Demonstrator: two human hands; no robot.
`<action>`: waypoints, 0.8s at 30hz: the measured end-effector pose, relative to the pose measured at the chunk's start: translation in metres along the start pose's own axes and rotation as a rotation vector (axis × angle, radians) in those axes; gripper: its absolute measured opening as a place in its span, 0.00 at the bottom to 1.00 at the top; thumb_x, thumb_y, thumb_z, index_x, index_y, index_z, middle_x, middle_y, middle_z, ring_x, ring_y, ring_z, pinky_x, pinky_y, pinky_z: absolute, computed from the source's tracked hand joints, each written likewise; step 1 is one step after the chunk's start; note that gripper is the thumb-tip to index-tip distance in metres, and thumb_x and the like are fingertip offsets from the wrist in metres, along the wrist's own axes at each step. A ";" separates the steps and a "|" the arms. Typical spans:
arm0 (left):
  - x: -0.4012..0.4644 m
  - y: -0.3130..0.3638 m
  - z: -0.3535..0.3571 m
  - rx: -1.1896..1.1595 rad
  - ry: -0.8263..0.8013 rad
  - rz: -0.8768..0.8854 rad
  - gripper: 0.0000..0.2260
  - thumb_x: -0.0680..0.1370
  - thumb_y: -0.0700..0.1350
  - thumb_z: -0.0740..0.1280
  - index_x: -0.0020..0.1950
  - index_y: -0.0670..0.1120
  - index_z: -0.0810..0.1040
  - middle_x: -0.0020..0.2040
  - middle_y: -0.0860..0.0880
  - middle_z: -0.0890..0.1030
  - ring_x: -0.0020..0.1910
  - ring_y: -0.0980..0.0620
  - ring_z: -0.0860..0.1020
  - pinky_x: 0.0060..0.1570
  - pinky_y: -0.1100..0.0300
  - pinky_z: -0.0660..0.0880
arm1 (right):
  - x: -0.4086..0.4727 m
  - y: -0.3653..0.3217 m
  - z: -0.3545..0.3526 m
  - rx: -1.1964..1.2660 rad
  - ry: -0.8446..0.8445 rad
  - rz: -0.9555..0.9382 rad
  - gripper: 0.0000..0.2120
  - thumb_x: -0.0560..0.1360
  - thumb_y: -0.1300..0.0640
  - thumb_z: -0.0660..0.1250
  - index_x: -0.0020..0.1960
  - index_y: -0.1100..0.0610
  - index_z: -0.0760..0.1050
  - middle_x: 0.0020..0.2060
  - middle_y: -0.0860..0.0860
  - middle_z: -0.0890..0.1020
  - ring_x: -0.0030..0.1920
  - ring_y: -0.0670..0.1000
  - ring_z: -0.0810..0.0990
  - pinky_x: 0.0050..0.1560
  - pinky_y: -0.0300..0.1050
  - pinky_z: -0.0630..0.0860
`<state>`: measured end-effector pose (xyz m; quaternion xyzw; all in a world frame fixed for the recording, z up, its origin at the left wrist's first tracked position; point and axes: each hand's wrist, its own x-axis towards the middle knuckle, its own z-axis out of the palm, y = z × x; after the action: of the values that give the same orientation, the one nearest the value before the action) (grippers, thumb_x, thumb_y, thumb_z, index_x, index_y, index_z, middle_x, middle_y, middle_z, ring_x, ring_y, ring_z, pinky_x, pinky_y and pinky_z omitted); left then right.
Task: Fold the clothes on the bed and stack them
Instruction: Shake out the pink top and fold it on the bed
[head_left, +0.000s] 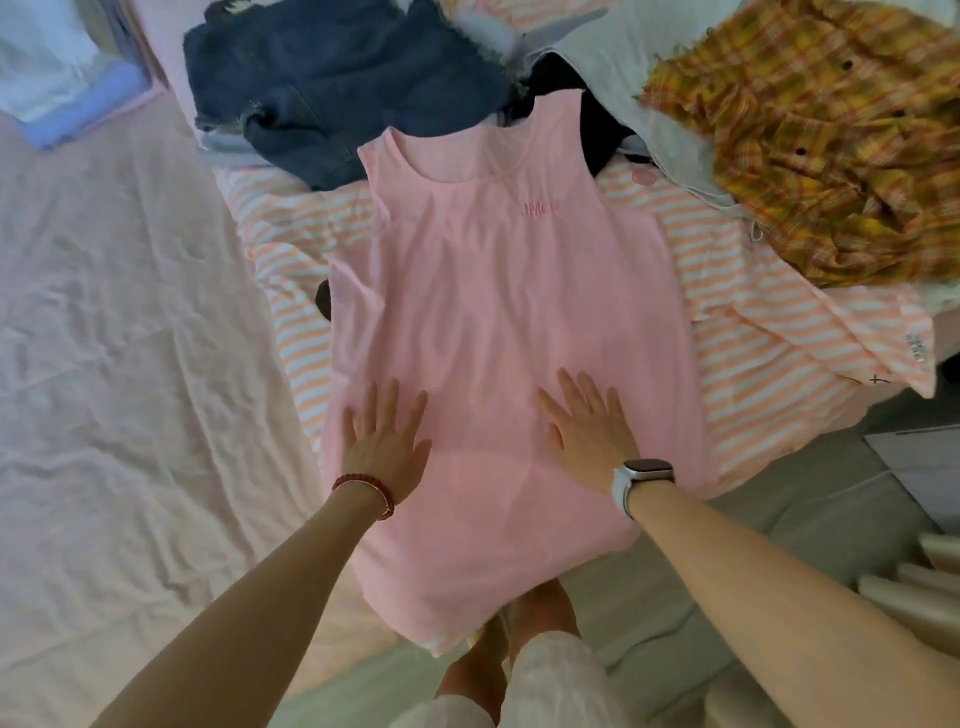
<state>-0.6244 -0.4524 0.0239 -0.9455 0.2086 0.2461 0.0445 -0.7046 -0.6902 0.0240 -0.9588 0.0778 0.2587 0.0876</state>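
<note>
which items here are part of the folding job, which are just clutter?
Job: pink sleeveless top under both hands (left, right); denim garment; yellow plaid shirt; striped garment.
Bystanders: bedsheet; blue folded item, far left.

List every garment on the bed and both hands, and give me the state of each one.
Pink sleeveless top: spread flat, unfolded, hem hanging over the bed edge.
Left hand: open, palm flat on the top.
Right hand: open, palm flat on the top.
Striped garment: spread out under the top, unfolded.
Denim garment: crumpled, unfolded.
Yellow plaid shirt: crumpled, unfolded.
</note>
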 end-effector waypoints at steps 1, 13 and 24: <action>0.016 -0.005 -0.005 0.019 0.000 -0.001 0.26 0.81 0.56 0.48 0.76 0.56 0.41 0.77 0.48 0.38 0.75 0.45 0.37 0.72 0.42 0.42 | 0.015 0.003 -0.004 -0.023 0.016 -0.016 0.25 0.81 0.52 0.46 0.76 0.47 0.44 0.76 0.53 0.42 0.75 0.57 0.41 0.72 0.60 0.43; 0.231 -0.036 -0.078 -0.230 0.105 -0.282 0.26 0.80 0.55 0.51 0.75 0.53 0.48 0.77 0.50 0.49 0.75 0.46 0.45 0.68 0.34 0.45 | 0.202 0.070 -0.072 -0.187 0.233 -0.144 0.25 0.80 0.49 0.46 0.76 0.46 0.48 0.76 0.52 0.50 0.76 0.56 0.46 0.71 0.62 0.40; 0.348 -0.046 -0.154 -1.155 0.425 -0.466 0.16 0.76 0.48 0.66 0.59 0.40 0.74 0.50 0.45 0.77 0.50 0.47 0.75 0.50 0.58 0.74 | 0.325 0.108 -0.188 -0.099 0.533 -0.046 0.25 0.78 0.58 0.56 0.74 0.57 0.55 0.74 0.55 0.56 0.73 0.56 0.55 0.70 0.57 0.53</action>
<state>-0.2603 -0.5694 -0.0104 -0.8656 -0.1631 0.1103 -0.4603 -0.3571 -0.8682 0.0047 -0.9977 0.0635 -0.0016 0.0231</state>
